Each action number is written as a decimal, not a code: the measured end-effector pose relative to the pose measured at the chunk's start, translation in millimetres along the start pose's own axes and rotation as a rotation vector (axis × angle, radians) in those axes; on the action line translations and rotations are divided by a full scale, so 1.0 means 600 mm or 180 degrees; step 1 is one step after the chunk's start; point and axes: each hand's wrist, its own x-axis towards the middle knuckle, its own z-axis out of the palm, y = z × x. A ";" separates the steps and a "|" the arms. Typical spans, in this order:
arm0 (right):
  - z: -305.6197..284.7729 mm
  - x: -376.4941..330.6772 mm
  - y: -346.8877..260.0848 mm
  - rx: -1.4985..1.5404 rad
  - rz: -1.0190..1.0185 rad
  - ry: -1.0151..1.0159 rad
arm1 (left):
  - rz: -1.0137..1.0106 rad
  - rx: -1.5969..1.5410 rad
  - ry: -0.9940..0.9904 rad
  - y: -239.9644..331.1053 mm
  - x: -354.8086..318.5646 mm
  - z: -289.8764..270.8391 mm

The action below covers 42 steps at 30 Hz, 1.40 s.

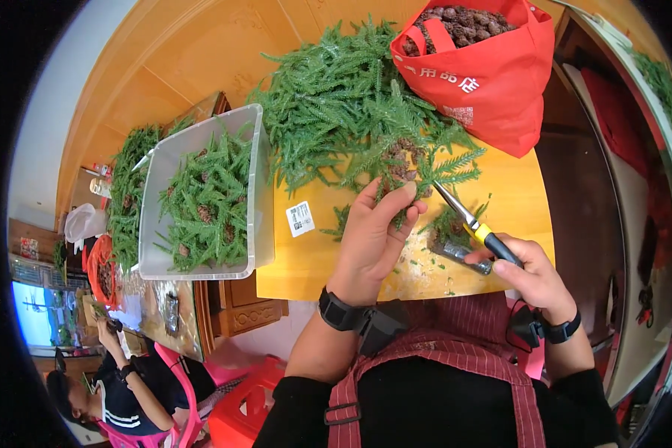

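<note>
1. A clear rectangular plastic bin [262,224] borders the left edge of the flat yellow table [299,261]; mostly open tabletop separates it from the left hand [373,239].
2. Pinched there between thumb and fingers, above the table: a needled green sprig [455,169] with a rough brown cone [401,154].
3. The right hand [532,278] curls round a silver-tipped, yellow-and-black tool [476,226]; open tabletop runs right to the edge.
</note>
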 end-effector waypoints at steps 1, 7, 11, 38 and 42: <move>0.001 0.002 0.000 0.0046 -0.0025 0.0016 | -0.0043 -0.0025 -0.0038 0.000 0.000 -0.002; 0.002 0.003 0.001 0.0095 -0.0086 -0.0010 | -0.0039 0.0011 0.0162 -0.002 -0.001 -0.003; -0.001 0.002 0.002 0.0479 0.0295 -0.0031 | 0.0336 0.0247 0.0115 -0.010 -0.001 0.001; 0.000 0.004 0.013 0.0398 0.0144 0.0028 | 0.0406 0.0799 0.0262 -0.022 -0.001 -0.006; -0.008 0.000 -0.001 0.0291 0.0429 -0.0058 | 0.3751 0.3891 0.0459 -0.005 -0.011 0.009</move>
